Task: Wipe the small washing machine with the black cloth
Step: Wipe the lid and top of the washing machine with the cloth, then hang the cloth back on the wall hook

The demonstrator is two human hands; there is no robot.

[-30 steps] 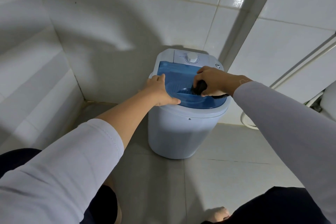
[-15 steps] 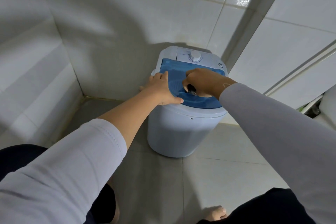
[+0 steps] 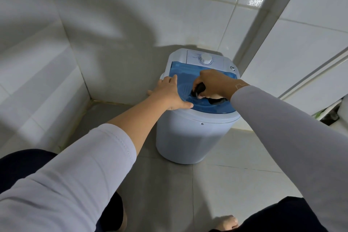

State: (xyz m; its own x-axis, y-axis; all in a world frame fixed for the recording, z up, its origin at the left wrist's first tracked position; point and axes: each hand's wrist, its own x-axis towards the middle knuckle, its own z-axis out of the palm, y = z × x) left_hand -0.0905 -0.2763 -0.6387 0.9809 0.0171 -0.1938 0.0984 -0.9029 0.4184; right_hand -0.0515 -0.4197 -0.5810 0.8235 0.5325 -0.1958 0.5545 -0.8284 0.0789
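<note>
In tiled corner, on floor: washer (image 3: 192, 137). Right hand (image 3: 214, 83) fisted round black cloth (image 3: 199, 88), pressing on blue lid (image 3: 180, 70). Left hand (image 3: 169, 94) flat, open, bracing rim. Wiping under way; drum sides, control panel (image 3: 205, 60) probably left.

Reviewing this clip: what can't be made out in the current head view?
- Black cloth: mostly hidden under the right hand; its extent is unclear.
- Dial markings: too small to read.
- Blue lid: left hand covers its near-left edge.
- Objects at the right edge: cut off.
</note>
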